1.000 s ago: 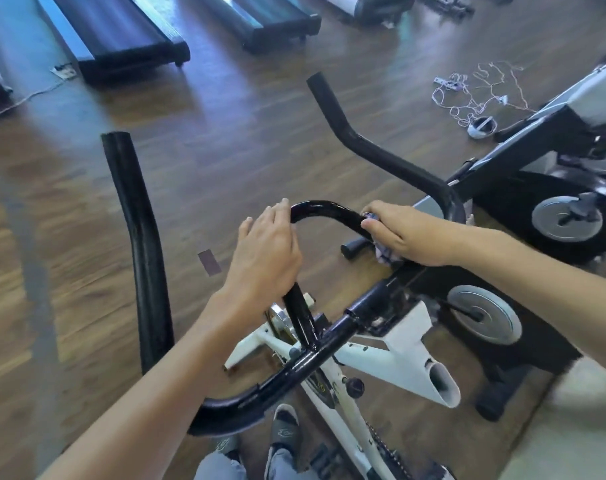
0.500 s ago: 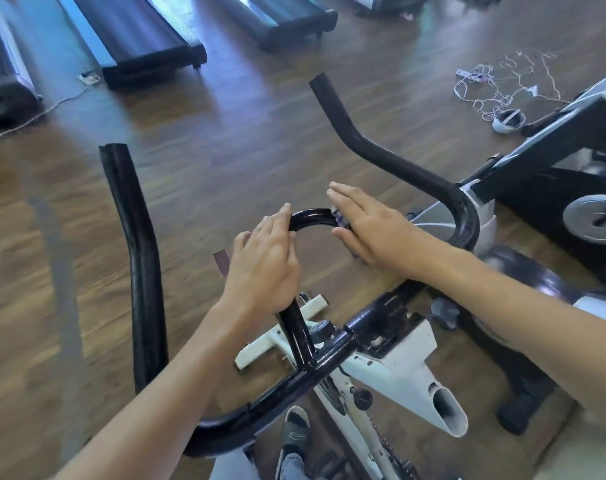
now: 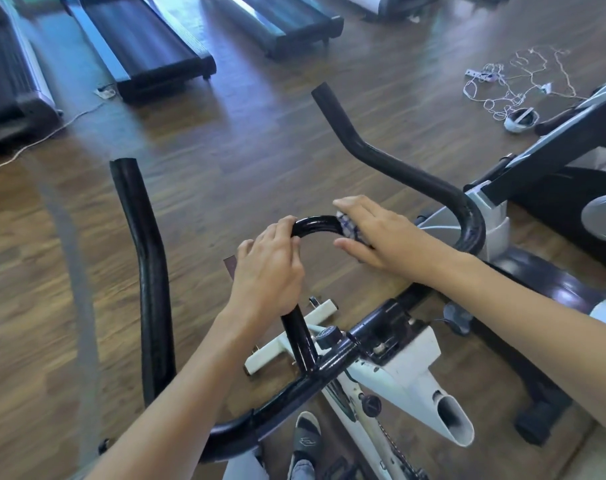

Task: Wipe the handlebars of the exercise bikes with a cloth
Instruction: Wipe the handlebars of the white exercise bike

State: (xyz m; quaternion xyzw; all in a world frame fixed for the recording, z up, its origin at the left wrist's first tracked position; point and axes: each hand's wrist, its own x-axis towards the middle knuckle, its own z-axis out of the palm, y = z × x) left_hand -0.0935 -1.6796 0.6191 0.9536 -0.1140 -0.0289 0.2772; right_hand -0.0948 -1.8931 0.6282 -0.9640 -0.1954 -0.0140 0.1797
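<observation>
A white exercise bike (image 3: 403,374) carries black handlebars: a left horn (image 3: 145,258), a right horn (image 3: 391,161) and a small inner loop (image 3: 317,225) in the middle. My left hand (image 3: 268,271) grips the left side of that loop, fingers curled over the tube. My right hand (image 3: 377,233) wraps a patterned white cloth (image 3: 348,228) round the loop's right side, thumb below the tube and fingers over it. Most of the cloth is hidden under that hand.
A second bike (image 3: 571,188) with a black frame and silver discs stands close on the right. Several treadmills (image 3: 149,46) line the far floor. A tangle of white cord and a small round device (image 3: 518,117) lie on the wood floor at the far right. My shoe (image 3: 306,441) shows below.
My right hand with the cloth has slid from the loop's right leg up toward its top and left. The left hand has kept its grip. The view shifted slightly.
</observation>
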